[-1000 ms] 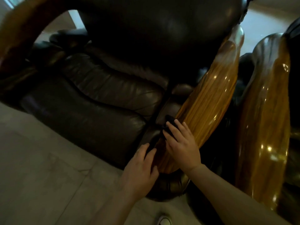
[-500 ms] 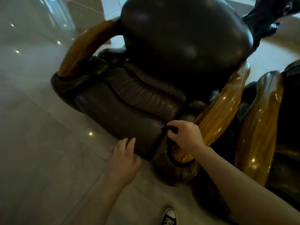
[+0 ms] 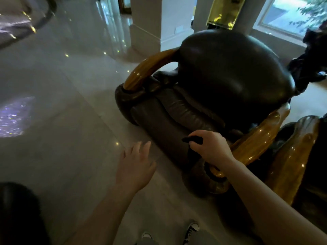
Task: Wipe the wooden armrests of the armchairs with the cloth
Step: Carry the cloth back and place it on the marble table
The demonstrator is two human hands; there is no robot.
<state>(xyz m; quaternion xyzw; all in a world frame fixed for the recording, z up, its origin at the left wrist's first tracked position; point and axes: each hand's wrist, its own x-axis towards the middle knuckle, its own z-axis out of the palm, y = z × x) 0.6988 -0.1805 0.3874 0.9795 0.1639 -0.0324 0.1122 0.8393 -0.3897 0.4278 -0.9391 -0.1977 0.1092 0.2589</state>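
Gripping a dark cloth [image 3: 192, 140], the right hand [image 3: 210, 146] is clenched around it at the front end of the near armrest [image 3: 256, 140] of the armchair [image 3: 230, 82]. One end of the cloth sticks out past the knuckles toward the seat cushion [image 3: 169, 121]; the rest hangs down in front of the armchair's rolled leather corner. Whether the cloth touches the wood cannot be told. The near armrest is glossy amber wood, rising from beneath the right wrist toward the back of the armchair. The far armrest [image 3: 150, 71] curves along the opposite side of the armchair, clear of both hands. The left hand [image 3: 136, 165] is released, fingers spread, palm down, held above the floor [image 3: 70, 138] just in front of the armchair and touching nothing. A second armrest [image 3: 293, 163] of a neighbouring chair stands just beside the near armrest, on the side away from the seat. Two sneakers [image 3: 192, 228] show on the floor below the armchair's front.
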